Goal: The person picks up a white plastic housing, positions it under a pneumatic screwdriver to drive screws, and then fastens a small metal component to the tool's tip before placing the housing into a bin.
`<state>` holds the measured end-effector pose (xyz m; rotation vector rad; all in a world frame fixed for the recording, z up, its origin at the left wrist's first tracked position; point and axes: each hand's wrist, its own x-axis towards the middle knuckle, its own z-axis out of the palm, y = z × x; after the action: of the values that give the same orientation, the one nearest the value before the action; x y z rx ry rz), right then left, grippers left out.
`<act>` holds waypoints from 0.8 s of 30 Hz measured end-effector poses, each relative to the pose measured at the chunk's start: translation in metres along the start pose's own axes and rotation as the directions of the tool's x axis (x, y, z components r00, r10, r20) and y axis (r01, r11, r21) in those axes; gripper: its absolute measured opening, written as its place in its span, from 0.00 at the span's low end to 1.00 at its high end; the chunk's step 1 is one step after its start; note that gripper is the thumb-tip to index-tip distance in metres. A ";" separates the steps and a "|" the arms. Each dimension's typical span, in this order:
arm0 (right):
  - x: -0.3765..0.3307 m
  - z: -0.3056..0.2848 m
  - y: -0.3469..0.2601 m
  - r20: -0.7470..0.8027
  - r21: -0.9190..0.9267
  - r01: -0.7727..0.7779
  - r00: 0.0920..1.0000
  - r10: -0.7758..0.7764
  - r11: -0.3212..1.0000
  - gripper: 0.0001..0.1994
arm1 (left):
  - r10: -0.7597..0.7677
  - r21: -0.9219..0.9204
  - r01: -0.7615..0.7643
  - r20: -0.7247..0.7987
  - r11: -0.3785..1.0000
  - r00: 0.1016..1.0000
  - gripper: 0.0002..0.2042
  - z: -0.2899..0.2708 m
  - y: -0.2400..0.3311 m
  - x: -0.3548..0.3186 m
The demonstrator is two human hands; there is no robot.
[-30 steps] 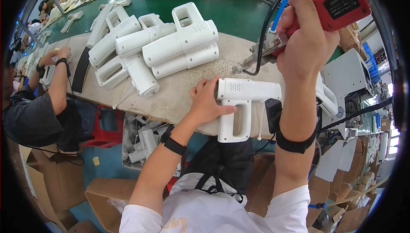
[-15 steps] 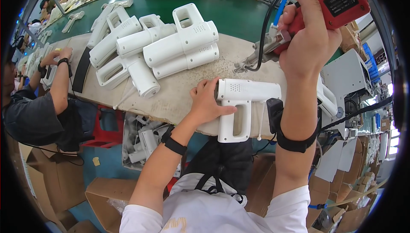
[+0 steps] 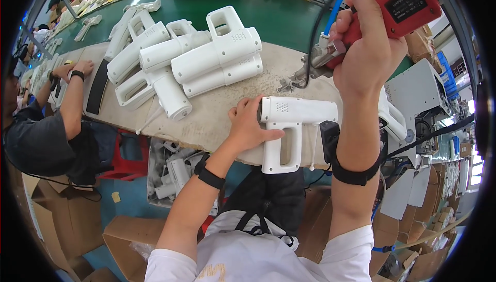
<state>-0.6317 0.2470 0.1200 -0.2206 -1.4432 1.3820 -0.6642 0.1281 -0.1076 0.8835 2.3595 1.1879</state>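
Lower centre of frame: white pistol-shaped housing (image 3: 289,127) flat on the beige mat of the table (image 3: 222,122), grip hanging over the near edge
Left hand (image 3: 248,127): pressed flat on the housing's rear end, fingers spread, pinning it down
Right hand (image 3: 369,49): clamped around a red powered screwdriver (image 3: 398,8), raised at upper right, metal tip (image 3: 294,80) just above the mat and short of the housing
Progress: driver not yet on the housing, so fastening of this piece looks undone
Upper centre: pile of white housings (image 3: 206,60), state of screws not visible
Left edge: another person's arm (image 3: 70,96) on the table
Below the table: bin of white parts (image 3: 173,171)
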 end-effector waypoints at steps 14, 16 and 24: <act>0.005 -0.012 -0.008 0.081 0.022 0.072 0.994 -0.074 0.997 0.11 | 0.063 -0.005 -0.064 -0.042 0.998 0.997 0.51 -0.007 -0.004 0.003; 0.005 -0.014 -0.014 0.077 0.043 0.062 0.995 -0.065 0.997 0.11 | 0.020 -0.214 -0.043 -0.109 0.976 0.994 0.47 -0.010 -0.008 0.006; -0.003 -0.014 -0.036 0.066 0.081 -0.014 0.998 0.009 0.997 0.11 | 0.174 -0.200 -0.202 -0.151 0.959 0.973 0.37 -0.032 0.041 0.011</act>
<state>-0.6018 0.2427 0.1437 -0.1320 -1.4376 1.4661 -0.6749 0.1351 -0.0557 0.9999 2.2287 1.5890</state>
